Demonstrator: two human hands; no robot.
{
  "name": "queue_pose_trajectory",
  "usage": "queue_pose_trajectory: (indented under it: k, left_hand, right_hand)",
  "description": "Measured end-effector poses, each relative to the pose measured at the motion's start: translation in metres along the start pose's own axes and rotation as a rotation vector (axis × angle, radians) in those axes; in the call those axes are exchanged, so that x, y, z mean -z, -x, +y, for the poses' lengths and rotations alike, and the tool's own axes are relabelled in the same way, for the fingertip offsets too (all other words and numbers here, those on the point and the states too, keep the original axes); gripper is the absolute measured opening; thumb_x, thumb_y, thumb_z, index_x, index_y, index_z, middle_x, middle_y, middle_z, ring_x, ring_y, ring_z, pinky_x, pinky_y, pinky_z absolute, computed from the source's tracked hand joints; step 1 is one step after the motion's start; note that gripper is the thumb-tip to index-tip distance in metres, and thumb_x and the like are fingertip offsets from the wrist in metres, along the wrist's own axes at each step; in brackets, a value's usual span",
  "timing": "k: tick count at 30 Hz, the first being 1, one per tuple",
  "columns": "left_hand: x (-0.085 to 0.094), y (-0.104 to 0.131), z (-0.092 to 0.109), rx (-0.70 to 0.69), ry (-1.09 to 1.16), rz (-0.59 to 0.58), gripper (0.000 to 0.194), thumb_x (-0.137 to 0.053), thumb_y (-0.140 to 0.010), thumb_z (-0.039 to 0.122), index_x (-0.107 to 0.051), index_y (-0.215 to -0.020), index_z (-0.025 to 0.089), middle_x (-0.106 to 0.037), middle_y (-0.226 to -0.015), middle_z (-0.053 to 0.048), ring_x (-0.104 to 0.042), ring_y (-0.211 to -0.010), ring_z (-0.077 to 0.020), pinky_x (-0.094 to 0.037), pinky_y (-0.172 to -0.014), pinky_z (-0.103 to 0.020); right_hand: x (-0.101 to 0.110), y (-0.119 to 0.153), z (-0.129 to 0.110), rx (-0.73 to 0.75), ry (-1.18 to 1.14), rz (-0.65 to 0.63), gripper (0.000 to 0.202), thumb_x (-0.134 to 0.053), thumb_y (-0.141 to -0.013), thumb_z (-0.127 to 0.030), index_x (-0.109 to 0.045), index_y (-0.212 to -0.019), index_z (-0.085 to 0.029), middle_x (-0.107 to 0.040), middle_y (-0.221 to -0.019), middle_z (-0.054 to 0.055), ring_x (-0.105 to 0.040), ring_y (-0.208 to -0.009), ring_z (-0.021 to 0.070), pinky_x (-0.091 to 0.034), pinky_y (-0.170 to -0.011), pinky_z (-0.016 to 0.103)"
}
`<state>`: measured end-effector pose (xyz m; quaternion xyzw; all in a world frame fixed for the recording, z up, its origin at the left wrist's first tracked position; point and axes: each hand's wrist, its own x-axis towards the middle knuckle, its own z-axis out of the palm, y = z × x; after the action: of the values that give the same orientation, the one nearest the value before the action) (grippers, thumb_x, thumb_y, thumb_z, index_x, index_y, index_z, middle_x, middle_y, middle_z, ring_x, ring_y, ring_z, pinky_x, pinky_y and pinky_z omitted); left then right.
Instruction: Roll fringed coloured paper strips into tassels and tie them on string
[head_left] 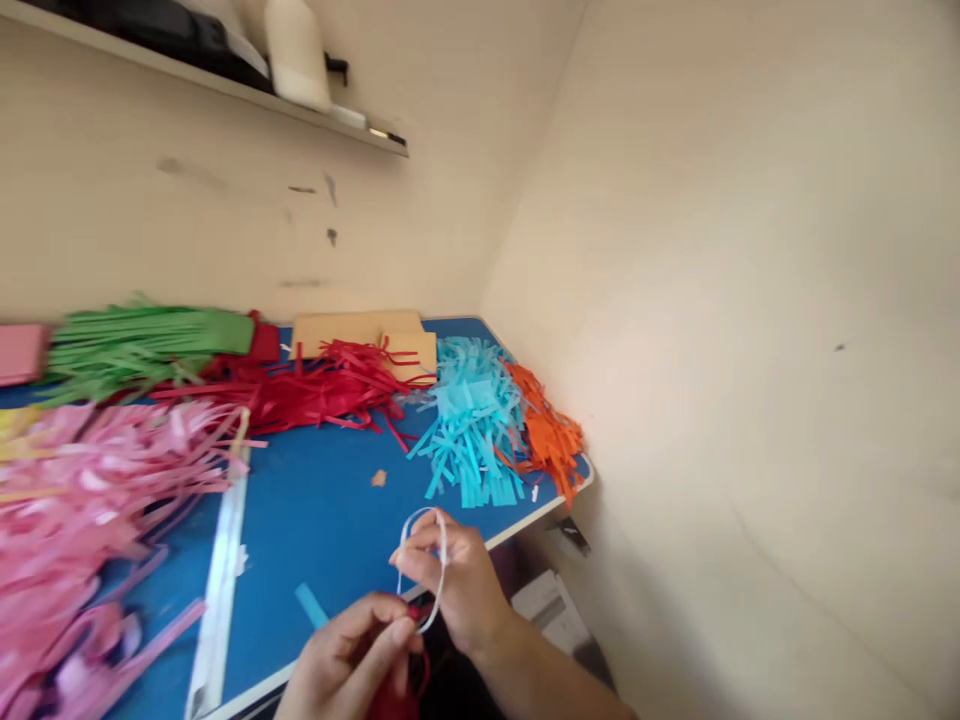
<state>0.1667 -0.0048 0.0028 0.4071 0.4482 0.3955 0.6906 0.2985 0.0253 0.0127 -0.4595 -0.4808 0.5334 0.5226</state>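
Observation:
At the front edge of the blue table, my left hand (pixel 367 650) pinches a piece of dark red fringed paper (pixel 397 695), most of it hidden below the fingers. A thin white string (pixel 442 550) forms a loop that rises from this pinch. Slightly higher and to the right, my right hand (pixel 454 570) has its fingers closed on the loop, which passes around them. Whether the string is a cord or an elastic band I cannot tell.
On the blue table (pixel 315 500) lie fringed paper piles: pink (pixel 112 490), green (pixel 150 345), red (pixel 322 390), light blue (pixel 476 420) and orange (pixel 551 430). Yellow-tan sheets (pixel 352 330) rest by the wall. A metal ruler-like strip (pixel 221 590) lies left. A shelf (pixel 225 85) hangs above.

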Motion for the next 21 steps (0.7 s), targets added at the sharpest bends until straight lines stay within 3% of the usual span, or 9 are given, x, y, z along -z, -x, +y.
queue_pose_trajectory:
  k: [4, 6, 8, 11, 13, 15, 18, 19, 21]
  left_hand:
    - [0.021, 0.005, -0.021, 0.047, -0.157, -0.098, 0.048, -0.068, -0.074, 0.061, -0.064, -0.060, 0.016, -0.055, -0.047, -0.001, -0.047, -0.043, -0.0096, -0.035, -0.046, -0.020]
    - [0.029, 0.009, -0.036, 0.131, -0.101, -0.129, 0.050, -0.066, -0.074, 0.065, -0.062, -0.062, 0.017, -0.052, -0.045, 0.001, -0.045, -0.040, -0.0094, -0.033, -0.044, -0.021]
    - [0.034, 0.011, -0.050, 0.157, -0.073, -0.126, 0.051, -0.065, -0.075, 0.066, -0.062, -0.065, 0.017, -0.051, -0.044, 0.002, -0.045, -0.040, -0.0096, -0.034, -0.045, -0.021]
    - [0.039, 0.012, -0.062, 0.107, -0.093, -0.065, 0.048, -0.063, -0.078, 0.063, -0.062, -0.066, 0.017, -0.052, -0.045, 0.002, -0.046, -0.040, -0.0098, -0.036, -0.046, -0.020]
    - [0.044, 0.012, -0.061, 0.079, -0.122, -0.055, 0.045, -0.062, -0.080, 0.061, -0.064, -0.066, 0.019, -0.053, -0.045, 0.001, -0.048, -0.041, -0.0118, -0.040, -0.047, -0.022]
    - [0.052, 0.014, -0.052, -0.002, -0.222, -0.039, 0.038, -0.066, -0.078, 0.057, -0.069, -0.069, 0.020, -0.065, -0.059, -0.005, -0.061, -0.057, -0.0176, -0.050, -0.060, -0.026]
    - [0.064, 0.021, -0.036, -0.198, -0.343, 0.145, 0.026, -0.073, -0.074, 0.049, -0.076, -0.073, 0.023, -0.072, -0.105, -0.012, -0.063, -0.107, -0.0275, -0.047, -0.097, -0.032]
    - [0.066, 0.024, -0.032, -0.208, -0.302, 0.214, 0.025, -0.074, -0.072, 0.049, -0.077, -0.073, 0.023, -0.070, -0.110, -0.012, -0.061, -0.111, -0.0282, -0.046, -0.099, -0.032]
    - [0.068, 0.028, -0.031, -0.084, -0.068, 0.295, 0.027, -0.079, -0.067, 0.049, -0.077, -0.074, 0.022, -0.072, -0.095, -0.010, -0.067, -0.093, -0.0251, -0.053, -0.085, -0.030]
  right_hand:
    - [-0.011, -0.026, 0.004, -0.360, -0.639, -0.117, 0.033, -0.084, -0.068, -0.044, -0.063, -0.070, -0.019, -0.063, -0.070, -0.001, -0.055, -0.061, 0.0101, -0.047, -0.066, 0.025]
    - [-0.010, -0.038, 0.002, -0.428, -0.750, -0.149, 0.034, -0.087, -0.066, -0.038, -0.061, -0.073, -0.018, -0.062, -0.069, -0.002, -0.050, -0.055, 0.0064, -0.043, -0.056, 0.019]
    - [-0.008, -0.045, 0.001, -0.432, -0.754, -0.160, 0.033, -0.088, -0.066, -0.032, -0.060, -0.073, -0.016, -0.057, -0.064, -0.004, -0.039, -0.049, 0.0031, -0.030, -0.045, 0.013]
    - [-0.007, -0.049, 0.003, -0.404, -0.682, -0.116, 0.030, -0.087, -0.067, -0.032, -0.062, -0.072, -0.015, -0.048, -0.056, -0.005, -0.026, -0.046, 0.0023, -0.015, -0.040, 0.014]
    - [-0.006, -0.049, 0.005, -0.390, -0.635, -0.081, 0.031, -0.087, -0.065, -0.034, -0.063, -0.072, -0.015, -0.045, -0.055, -0.006, -0.023, -0.046, 0.0028, -0.014, -0.041, 0.015]
    - [-0.005, -0.044, 0.007, -0.339, -0.547, -0.024, 0.029, -0.085, -0.066, -0.037, -0.064, -0.072, -0.017, -0.040, -0.052, -0.008, -0.021, -0.045, 0.0036, -0.014, -0.042, 0.017]
    - [-0.008, -0.025, 0.005, -0.103, -0.172, 0.083, 0.022, -0.076, -0.076, -0.037, -0.067, -0.071, -0.018, -0.042, -0.053, -0.006, -0.030, -0.047, 0.0058, -0.025, -0.046, 0.020]
    - [-0.011, -0.016, 0.005, -0.009, -0.012, 0.060, 0.019, -0.073, -0.079, -0.035, -0.068, -0.070, -0.018, -0.046, -0.054, -0.005, -0.036, -0.050, 0.0069, -0.029, -0.049, 0.021]
    - [-0.018, 0.002, 0.003, 0.139, 0.239, -0.063, 0.018, -0.069, -0.082, -0.028, -0.070, -0.068, -0.018, -0.054, -0.058, -0.003, -0.043, -0.055, 0.0086, -0.034, -0.055, 0.022]
